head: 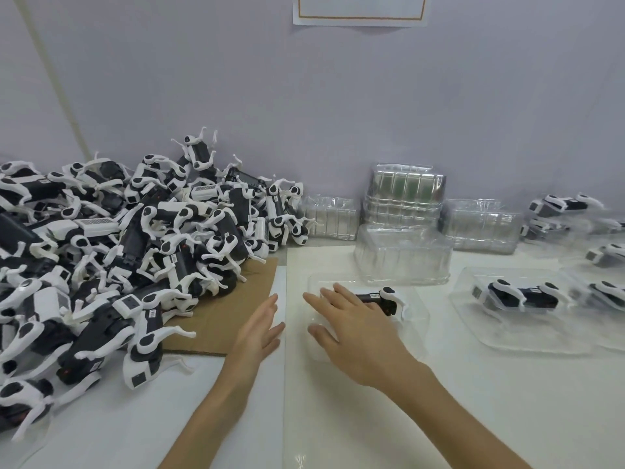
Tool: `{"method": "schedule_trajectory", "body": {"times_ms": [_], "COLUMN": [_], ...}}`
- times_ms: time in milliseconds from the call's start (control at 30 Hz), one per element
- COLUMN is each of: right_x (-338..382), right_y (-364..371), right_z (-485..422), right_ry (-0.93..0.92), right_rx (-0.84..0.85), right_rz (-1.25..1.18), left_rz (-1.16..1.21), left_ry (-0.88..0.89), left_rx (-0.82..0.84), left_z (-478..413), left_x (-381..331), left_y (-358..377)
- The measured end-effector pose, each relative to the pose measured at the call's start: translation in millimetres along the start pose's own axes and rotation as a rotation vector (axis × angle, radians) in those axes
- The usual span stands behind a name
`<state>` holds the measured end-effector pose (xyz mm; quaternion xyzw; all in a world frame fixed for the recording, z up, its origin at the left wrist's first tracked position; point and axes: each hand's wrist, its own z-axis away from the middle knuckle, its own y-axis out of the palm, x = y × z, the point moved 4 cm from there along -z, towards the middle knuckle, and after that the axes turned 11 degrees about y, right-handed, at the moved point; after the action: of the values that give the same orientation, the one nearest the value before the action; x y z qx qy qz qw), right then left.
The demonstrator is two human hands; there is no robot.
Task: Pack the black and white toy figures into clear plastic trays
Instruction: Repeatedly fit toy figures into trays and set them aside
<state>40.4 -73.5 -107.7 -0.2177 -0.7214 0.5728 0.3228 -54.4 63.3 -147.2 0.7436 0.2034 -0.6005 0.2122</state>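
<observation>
Right hand (351, 328): fingers spread flat over the tray (416, 333), gripping nothing.
Left hand (258, 328): fingers straight, empty, just left of the tray.
Toy figure (384, 299): lying in the tray.

Gap between toy pile (118, 248) and filled trays (527, 333), tray stacks (404, 198) behind

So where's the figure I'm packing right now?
In the head view, just right of centre: the toy figure lies in a clear tray, partly covered by the right hand, in front of the empty trays.
</observation>
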Motion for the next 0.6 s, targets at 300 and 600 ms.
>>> {"method": "schedule_trajectory", "body": {"times_ms": [300, 600], "right_x": [-71, -122], "right_y": [-14, -34], "right_z": [1, 18], "right_ry": [0.139, 0.193], "right_rx": [-0.040, -0.059], "right_rz": [0.028, 0.009], "left_rz": [-0.035, -0.033], "left_ry": [0.008, -0.010], "left_rx": [0.017, 0.010], "left_z": [3, 5], "left_x": [-2, -3], "left_y": [5, 5]}}
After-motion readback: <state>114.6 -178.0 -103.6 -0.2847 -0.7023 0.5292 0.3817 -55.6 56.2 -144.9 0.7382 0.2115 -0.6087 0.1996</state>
